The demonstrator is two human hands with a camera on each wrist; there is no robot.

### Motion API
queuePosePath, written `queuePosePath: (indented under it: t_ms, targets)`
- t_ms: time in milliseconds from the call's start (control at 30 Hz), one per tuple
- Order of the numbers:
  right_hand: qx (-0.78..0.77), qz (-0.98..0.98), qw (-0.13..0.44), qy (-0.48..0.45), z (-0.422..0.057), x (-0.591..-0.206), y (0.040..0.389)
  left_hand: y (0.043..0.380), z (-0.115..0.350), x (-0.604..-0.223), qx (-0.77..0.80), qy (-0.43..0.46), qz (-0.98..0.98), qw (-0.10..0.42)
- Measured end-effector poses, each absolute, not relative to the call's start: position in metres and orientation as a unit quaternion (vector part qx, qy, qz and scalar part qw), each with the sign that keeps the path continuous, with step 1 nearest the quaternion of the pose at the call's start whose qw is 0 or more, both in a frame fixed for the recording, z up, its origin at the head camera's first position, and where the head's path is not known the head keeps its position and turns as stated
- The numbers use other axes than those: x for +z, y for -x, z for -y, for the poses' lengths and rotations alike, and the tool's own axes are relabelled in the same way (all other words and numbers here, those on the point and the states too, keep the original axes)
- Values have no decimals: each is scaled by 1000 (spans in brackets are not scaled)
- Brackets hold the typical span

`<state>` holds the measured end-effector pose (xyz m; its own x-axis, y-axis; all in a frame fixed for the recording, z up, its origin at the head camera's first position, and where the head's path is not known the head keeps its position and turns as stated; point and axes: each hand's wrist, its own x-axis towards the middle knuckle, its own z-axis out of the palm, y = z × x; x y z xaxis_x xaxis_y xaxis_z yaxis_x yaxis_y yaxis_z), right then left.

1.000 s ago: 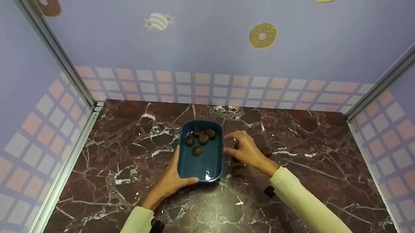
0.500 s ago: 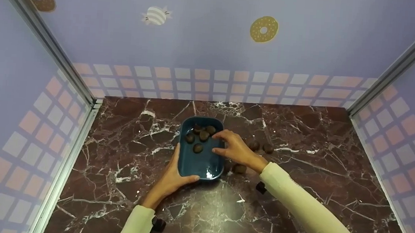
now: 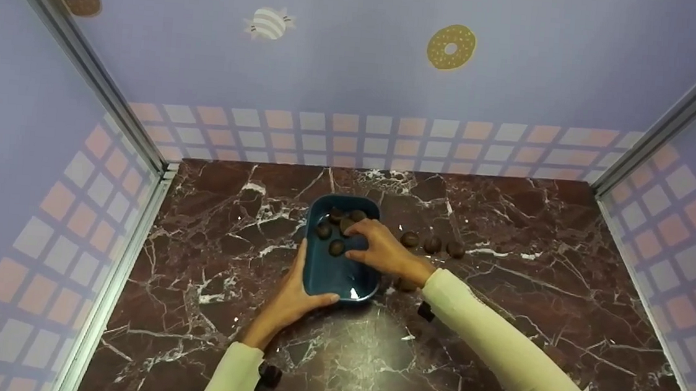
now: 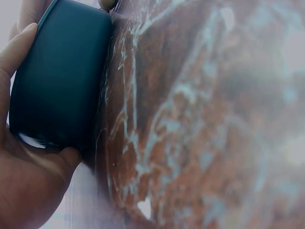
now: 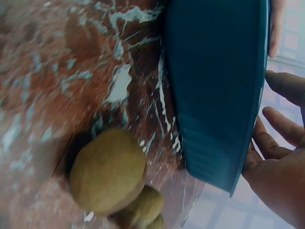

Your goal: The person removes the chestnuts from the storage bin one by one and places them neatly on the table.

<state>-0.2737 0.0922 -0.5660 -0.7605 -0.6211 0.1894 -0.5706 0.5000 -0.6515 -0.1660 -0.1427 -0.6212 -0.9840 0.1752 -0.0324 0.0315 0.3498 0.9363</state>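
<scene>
A deep blue-green rectangular dish point(image 3: 324, 274) stands on the dark marble surface, with several round brown pieces like chestnuts point(image 3: 336, 248) toward its far end. My left hand point(image 3: 290, 301) holds the near left corner, thumb along the near end and fingers along the left side; the left wrist view shows this grip on the dish point(image 4: 62, 71). Over the right rim reaches my right hand point(image 3: 384, 252), index finger and thumb apart, fingertips right at the chestnuts. In the right wrist view its fingers point(image 5: 283, 125) are spread beside the rim, and no chestnut shows between them.
Right of the dish, several more chestnuts point(image 3: 432, 245) lie on the marble surface point(image 3: 501, 294); one lies nearer, partly behind the right wrist. The right wrist view shows a large close chestnut point(image 5: 109, 171). Patterned lilac walls point(image 3: 358, 66) enclose the back and both sides.
My right hand has moved left from beside the dish to over its inside, uncovering the chestnuts on the right. My left hand keeps its hold on the dish.
</scene>
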Motion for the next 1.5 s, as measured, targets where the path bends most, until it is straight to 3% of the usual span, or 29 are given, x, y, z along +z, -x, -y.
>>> queuePosePath:
  t_ms: [1000, 1500]
  targets:
    - [-223, -900, 125, 353, -55, -578, 275, 169, 143, -624, 583, -74, -807, 56]
    - [-222, -903, 97, 354, -44, -588, 264, 168, 144, -623, 576, -84, -812, 48]
